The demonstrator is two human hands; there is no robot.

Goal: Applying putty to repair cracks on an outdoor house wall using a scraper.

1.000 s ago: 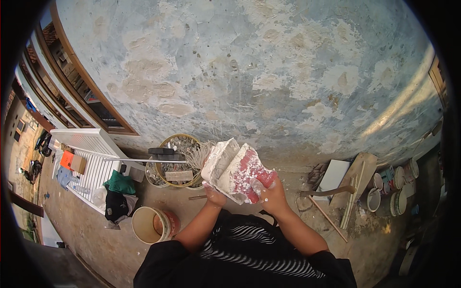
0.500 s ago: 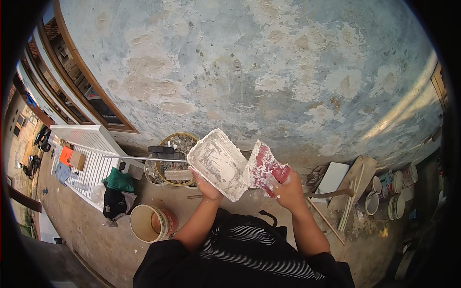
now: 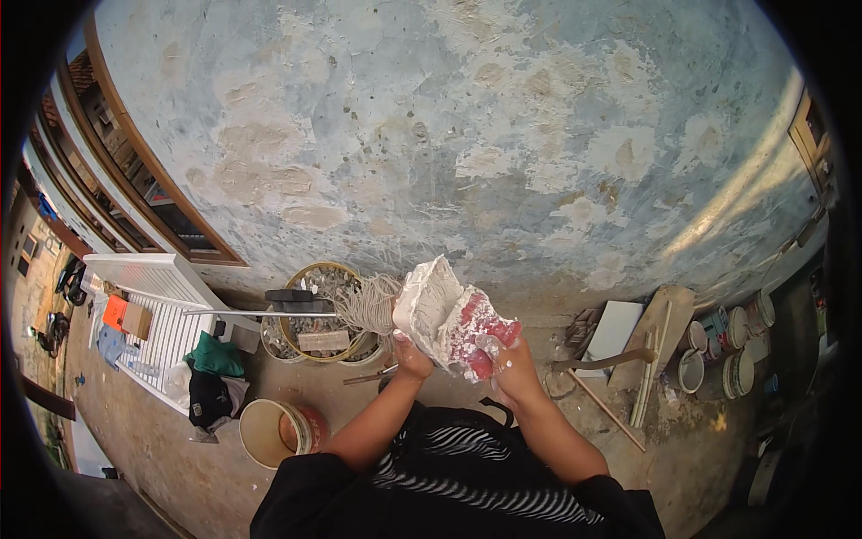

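Note:
My left hand point(image 3: 411, 357) is closed on a shallow tray point(image 3: 426, 295) caked with off-white wall putty. The tray is tilted, its inner face turned partly to the right. In my right hand point(image 3: 514, 366) is a red scraper point(image 3: 474, 325), its broad face smeared thickly with the same putty. The scraper lies against the tray's right side, its edge hidden there. Both things are held in front of me, before a patched blue-grey wall point(image 3: 377, 135).
Low at the wall stands a tub of rubble point(image 3: 310, 283), with a string mop point(image 3: 370, 305) beside it. An open bucket point(image 3: 268, 431) is near left. A white slatted bench point(image 3: 171, 337) carries cloths and boxes. Boards point(image 3: 620, 328), poles and several buckets point(image 3: 691, 375) line the right.
The tray has tipped from facing me to a steep tilt, and the scraper has moved left against it. The mop strings, hidden before, now show behind the tray.

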